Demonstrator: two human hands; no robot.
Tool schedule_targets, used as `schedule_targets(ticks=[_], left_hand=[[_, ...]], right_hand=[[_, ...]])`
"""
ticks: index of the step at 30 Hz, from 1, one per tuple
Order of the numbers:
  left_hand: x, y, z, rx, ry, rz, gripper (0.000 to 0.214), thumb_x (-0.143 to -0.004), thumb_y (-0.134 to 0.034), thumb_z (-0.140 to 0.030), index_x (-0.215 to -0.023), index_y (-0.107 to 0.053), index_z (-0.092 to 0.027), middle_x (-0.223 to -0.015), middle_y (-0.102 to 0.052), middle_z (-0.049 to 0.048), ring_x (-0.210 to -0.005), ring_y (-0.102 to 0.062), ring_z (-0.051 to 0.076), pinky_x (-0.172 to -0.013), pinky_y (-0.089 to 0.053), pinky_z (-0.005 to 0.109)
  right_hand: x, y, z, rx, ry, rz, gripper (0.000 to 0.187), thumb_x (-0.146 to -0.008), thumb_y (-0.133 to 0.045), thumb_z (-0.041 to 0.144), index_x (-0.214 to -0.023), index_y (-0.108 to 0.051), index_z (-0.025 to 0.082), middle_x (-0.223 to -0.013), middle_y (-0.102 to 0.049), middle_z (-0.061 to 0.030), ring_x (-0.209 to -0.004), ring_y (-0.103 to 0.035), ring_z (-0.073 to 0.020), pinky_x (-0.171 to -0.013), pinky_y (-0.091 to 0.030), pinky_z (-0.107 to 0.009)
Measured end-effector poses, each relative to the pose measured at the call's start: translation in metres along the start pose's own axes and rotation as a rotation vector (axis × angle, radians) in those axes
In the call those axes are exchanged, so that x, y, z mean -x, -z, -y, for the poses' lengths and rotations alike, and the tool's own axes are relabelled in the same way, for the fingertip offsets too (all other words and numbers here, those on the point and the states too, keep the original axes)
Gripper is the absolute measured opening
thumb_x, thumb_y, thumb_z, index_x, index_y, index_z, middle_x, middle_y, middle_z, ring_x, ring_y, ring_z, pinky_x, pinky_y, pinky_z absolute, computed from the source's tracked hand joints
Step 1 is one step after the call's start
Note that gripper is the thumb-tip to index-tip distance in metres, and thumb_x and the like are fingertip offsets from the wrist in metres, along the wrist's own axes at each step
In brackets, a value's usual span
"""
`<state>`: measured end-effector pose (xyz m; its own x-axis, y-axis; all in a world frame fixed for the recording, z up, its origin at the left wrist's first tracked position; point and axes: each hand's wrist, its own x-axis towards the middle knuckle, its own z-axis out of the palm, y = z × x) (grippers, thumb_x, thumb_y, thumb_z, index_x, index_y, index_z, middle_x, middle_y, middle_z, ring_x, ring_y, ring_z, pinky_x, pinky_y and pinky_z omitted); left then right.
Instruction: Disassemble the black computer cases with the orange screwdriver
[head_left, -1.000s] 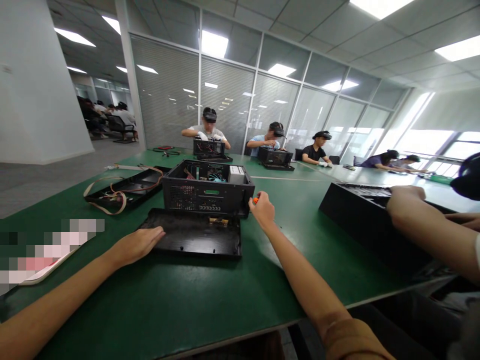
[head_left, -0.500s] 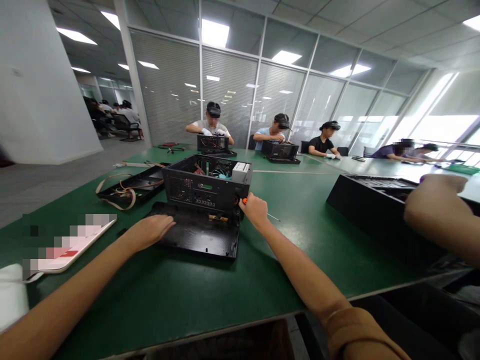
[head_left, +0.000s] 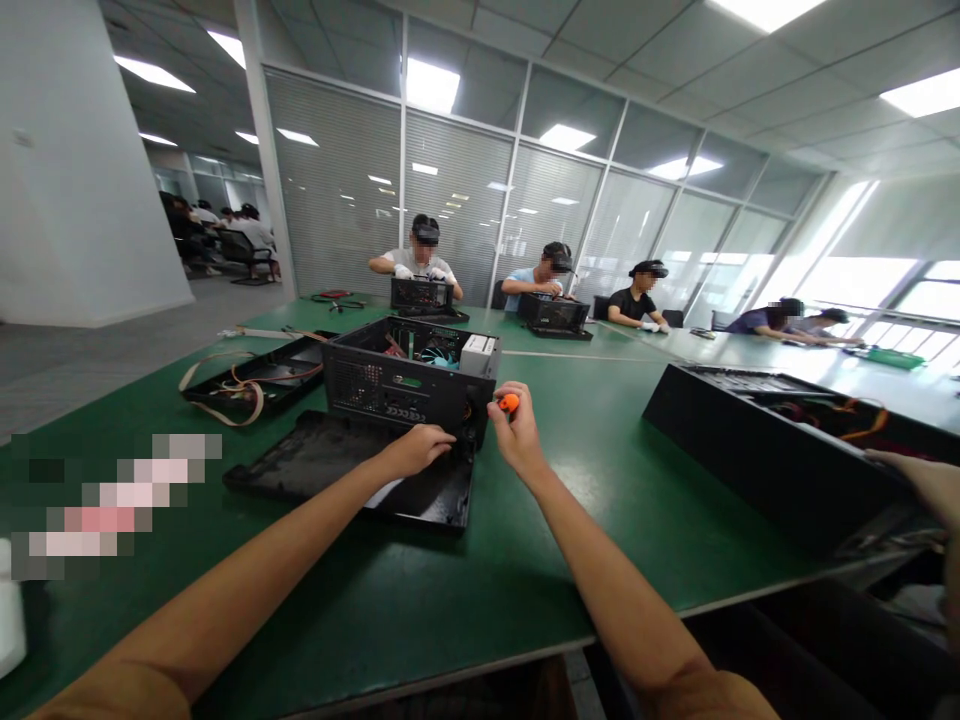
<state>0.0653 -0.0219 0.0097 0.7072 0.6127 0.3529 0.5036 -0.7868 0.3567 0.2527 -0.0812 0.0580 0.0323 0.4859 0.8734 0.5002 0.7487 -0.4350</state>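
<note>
A black computer case (head_left: 367,385) lies on its side, its top open. Inside, a turquoise fan (head_left: 439,357) and a light grey box-shaped part (head_left: 478,352) show. Flat in front of the case is a black panel (head_left: 300,465). My left hand (head_left: 414,452) reaches over this panel with its fingers pinched together by the case's lower right corner; whatever they hold, if anything, is hidden. Beside that corner, my right hand (head_left: 520,432) grips a screwdriver (head_left: 509,403) by its orange handle. The screwdriver's shaft cannot be made out.
Left of the case lies another black panel (head_left: 281,372) with loose cables. A larger black case (head_left: 720,455) stands at right, with another person's hand (head_left: 911,475) by it. Across the green table (head_left: 570,400), several people work, two of them at cases. A blurred-out flat object (head_left: 112,510) lies at left.
My left hand has moved right, from the panel's left side to near the case's corner. My right hand has turned and come slightly away from the case with the screwdriver.
</note>
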Motion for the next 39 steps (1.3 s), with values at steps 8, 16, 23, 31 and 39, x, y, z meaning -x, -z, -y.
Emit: schedule_targets(ticks=[8,16,23,31,39], left_hand=[[-0.014,-0.009,-0.017,0.033,0.086,0.010,0.022,-0.078,-0.049,-0.022,-0.092,-0.065,-0.015,-0.082,-0.067,0.0036,-0.072,-0.059,0.013,-0.070,-0.042,0.020],[-0.018,-0.023,-0.028,0.004,0.103,-0.038,0.018,-0.073,-0.049,-0.017,-0.088,-0.058,-0.016,-0.068,-0.062,0.0002,-0.063,-0.056,0.011,-0.058,-0.039,0.018],[-0.005,-0.019,-0.016,-0.021,0.064,0.009,0.017,-0.073,-0.050,-0.019,-0.084,-0.062,-0.016,-0.069,-0.062,0.0004,-0.063,-0.056,0.010,-0.061,-0.040,0.017],[0.013,0.011,0.004,-0.011,0.020,0.066,0.021,-0.074,-0.050,-0.024,-0.086,-0.066,-0.015,-0.066,-0.062,-0.0008,-0.058,-0.054,0.008,-0.060,-0.039,0.016],[-0.009,-0.004,-0.020,-0.050,0.117,0.063,0.019,-0.076,-0.051,-0.025,-0.081,-0.067,-0.016,-0.076,-0.067,0.0031,-0.070,-0.059,0.014,-0.065,-0.040,0.020]], right_hand=[[0.007,-0.006,-0.015,-0.138,-0.199,0.009,0.045,-0.078,-0.051,0.030,-0.120,-0.045,0.019,-0.087,-0.047,-0.0016,-0.077,-0.047,-0.0129,-0.075,-0.041,-0.026],[0.011,0.006,-0.036,-0.093,-0.243,-0.079,0.044,-0.076,-0.054,0.033,-0.117,-0.049,0.016,-0.083,-0.049,-0.0013,-0.071,-0.046,-0.0122,-0.070,-0.041,-0.026],[0.013,0.005,-0.035,-0.075,-0.223,-0.017,0.043,-0.075,-0.055,0.032,-0.115,-0.050,0.016,-0.086,-0.050,-0.0021,-0.072,-0.046,-0.0127,-0.070,-0.040,-0.026],[0.018,-0.005,-0.019,-0.091,-0.209,0.038,0.043,-0.076,-0.055,0.032,-0.116,-0.050,0.019,-0.087,-0.051,-0.0025,-0.070,-0.047,-0.0126,-0.068,-0.041,-0.026],[0.018,-0.007,-0.016,-0.072,-0.174,0.025,0.046,-0.077,-0.053,0.031,-0.121,-0.046,0.020,-0.092,-0.052,-0.0034,-0.080,-0.049,-0.0147,-0.076,-0.041,-0.028]])
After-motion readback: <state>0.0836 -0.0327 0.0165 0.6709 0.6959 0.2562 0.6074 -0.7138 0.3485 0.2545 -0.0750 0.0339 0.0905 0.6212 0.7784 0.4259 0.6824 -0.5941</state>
